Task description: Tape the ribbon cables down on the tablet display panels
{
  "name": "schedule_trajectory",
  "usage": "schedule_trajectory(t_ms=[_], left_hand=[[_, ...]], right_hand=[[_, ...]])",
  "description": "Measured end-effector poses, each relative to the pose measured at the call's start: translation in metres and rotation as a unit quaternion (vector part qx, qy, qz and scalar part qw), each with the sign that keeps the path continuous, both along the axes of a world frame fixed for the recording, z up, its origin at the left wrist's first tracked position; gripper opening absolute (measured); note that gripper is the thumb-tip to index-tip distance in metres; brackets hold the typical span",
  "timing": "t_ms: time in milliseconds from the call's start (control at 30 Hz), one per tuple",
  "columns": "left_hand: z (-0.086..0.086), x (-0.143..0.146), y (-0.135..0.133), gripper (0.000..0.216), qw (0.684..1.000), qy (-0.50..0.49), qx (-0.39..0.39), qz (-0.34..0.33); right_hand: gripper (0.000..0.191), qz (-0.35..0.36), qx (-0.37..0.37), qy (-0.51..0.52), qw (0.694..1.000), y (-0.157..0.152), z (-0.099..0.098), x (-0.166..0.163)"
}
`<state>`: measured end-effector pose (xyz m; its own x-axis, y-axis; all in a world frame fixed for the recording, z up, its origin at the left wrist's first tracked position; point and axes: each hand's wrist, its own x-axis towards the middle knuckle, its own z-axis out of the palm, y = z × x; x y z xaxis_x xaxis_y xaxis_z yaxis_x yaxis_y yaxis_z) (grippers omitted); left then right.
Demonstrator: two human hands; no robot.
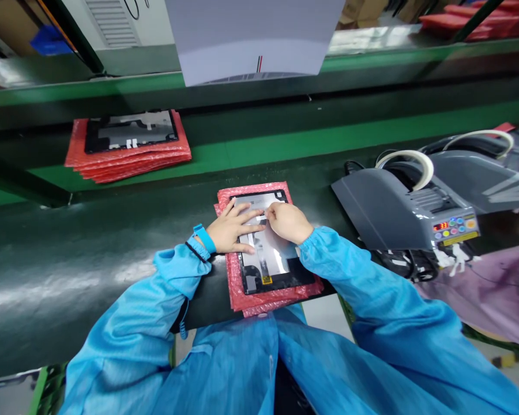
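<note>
A flat tablet screen panel point(279, 259) lies with its silver-and-black back up on red bubble-wrap bags point(237, 297). My left hand point(232, 229) rests open across the panel's left side, fingers spread. Closed in a pinch, my right hand point(289, 221) touches the upper middle of the panel. Small pale strips show between the two hands; whatever the right fingertips grip is hidden. A yellow label point(266, 280) sits at the panel's lower edge. Around my left wrist is a blue strap point(205, 238).
Another panel point(132, 131) lies on stacked red bubble-wrap bags point(134, 168) at the back left. Two grey tape-dispenser-like machines point(389, 202) with cream rings stand on the right, cables below the nearer one. A white sheet point(255, 40) hangs ahead above the dark bench point(112, 248).
</note>
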<state>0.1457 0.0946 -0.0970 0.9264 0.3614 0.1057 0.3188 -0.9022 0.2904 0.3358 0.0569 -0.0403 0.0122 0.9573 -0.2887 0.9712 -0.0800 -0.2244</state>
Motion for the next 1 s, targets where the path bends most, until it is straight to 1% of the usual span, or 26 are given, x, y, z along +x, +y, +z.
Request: schedule_trajectory(t_ms=[167,367,433,500,567,633,700,767,800,833,867,900,933,1000], left_hand=[[0.000,0.000,0.000,0.070,1.000,-0.002,-0.001,0.001],[0.001,0.000,0.000,0.069,1.000,-0.003,-0.001,0.004],[0.001,0.000,0.000,0.070,1.000,0.001,-0.003,0.005],[0.001,0.000,0.000,0.071,1.000,0.005,-0.004,0.008],[0.002,0.000,0.000,0.071,1.000,0.008,-0.002,0.009],[0.002,-0.001,0.001,0.072,1.000,0.007,0.008,0.011],[0.003,-0.001,0.000,0.071,1.000,0.004,0.025,0.009],[0.005,-0.002,-0.001,0.071,0.999,0.004,0.039,0.000],[0.006,-0.002,-0.003,0.072,0.999,0.006,0.044,-0.005],[0.007,-0.003,-0.004,0.072,0.999,0.008,0.045,-0.009],[0.008,-0.004,-0.006,0.072,0.999,0.009,0.045,-0.010],[0.009,-0.004,-0.007,0.071,0.999,0.007,0.044,-0.007],[0.010,-0.005,-0.007,0.070,0.999,0.003,0.041,-0.002],[0.010,-0.005,-0.004,0.066,0.999,-0.010,0.028,0.021]], right_hand=[[0.030,0.017,0.014,0.002,1.000,0.000,0.000,-0.002],[0.029,0.012,0.010,0.009,1.000,0.002,0.000,-0.004],[0.034,0.006,0.002,-0.006,1.000,0.006,0.002,-0.003],[0.043,-0.010,-0.010,-0.033,0.999,0.012,0.006,0.001],[0.048,-0.032,-0.011,-0.060,0.998,0.014,0.010,0.009],[0.045,-0.055,0.011,-0.062,0.996,0.009,0.012,0.025],[0.044,-0.083,0.056,-0.014,0.995,-0.008,0.008,0.049],[0.047,-0.118,0.109,0.092,0.983,-0.039,-0.002,0.079],[0.049,-0.142,0.135,0.164,0.967,-0.058,-0.008,0.095],[0.051,-0.182,0.161,0.226,0.943,-0.079,-0.016,0.111],[0.052,-0.238,0.195,0.270,0.912,-0.100,-0.023,0.126],[0.054,-0.298,0.227,0.309,0.874,-0.120,-0.029,0.140],[0.055,-0.360,0.261,0.339,0.829,-0.137,-0.034,0.152],[0.057,-0.453,0.322,0.383,0.738,-0.161,-0.040,0.172]])
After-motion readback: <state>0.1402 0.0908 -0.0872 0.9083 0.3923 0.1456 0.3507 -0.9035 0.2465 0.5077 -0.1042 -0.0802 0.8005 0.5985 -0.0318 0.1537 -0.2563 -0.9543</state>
